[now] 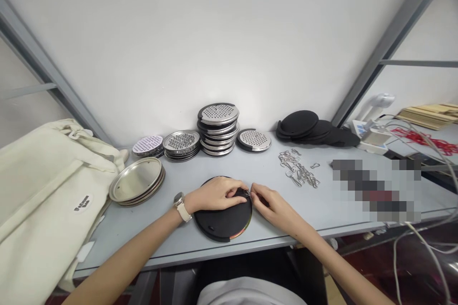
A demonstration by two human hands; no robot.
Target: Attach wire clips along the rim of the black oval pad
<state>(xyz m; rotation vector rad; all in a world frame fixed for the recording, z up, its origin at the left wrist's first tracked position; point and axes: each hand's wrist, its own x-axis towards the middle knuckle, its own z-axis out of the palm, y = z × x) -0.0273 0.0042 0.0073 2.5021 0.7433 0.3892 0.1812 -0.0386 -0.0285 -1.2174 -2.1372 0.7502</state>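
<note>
The black disc [223, 221] lies flat on the table [150, 228], near its front edge. It is located under the left hand [220, 194] and to the left of the right hand [272, 206]. A shiny rim shows along the lower right of the disc. A small metal piece [246, 193] is positioned at the disc's right edge, between the fingertips of both hands.

The left hand rests palm down across the upper part of the disc. Its thumb and forefinger curve toward the metal piece, with a gap between them; whether the tips grip it cannot be told. The left forearm enters from the lower left; a watch [181, 205] is worn at the wrist.

The right forearm enters from the lower right. The right thumb and forefinger are bent, their tips close together beside the metal piece; whether they pinch it is too small to tell.

The metal clips [302, 175] lie loose on the table, beyond the right hand.
</note>
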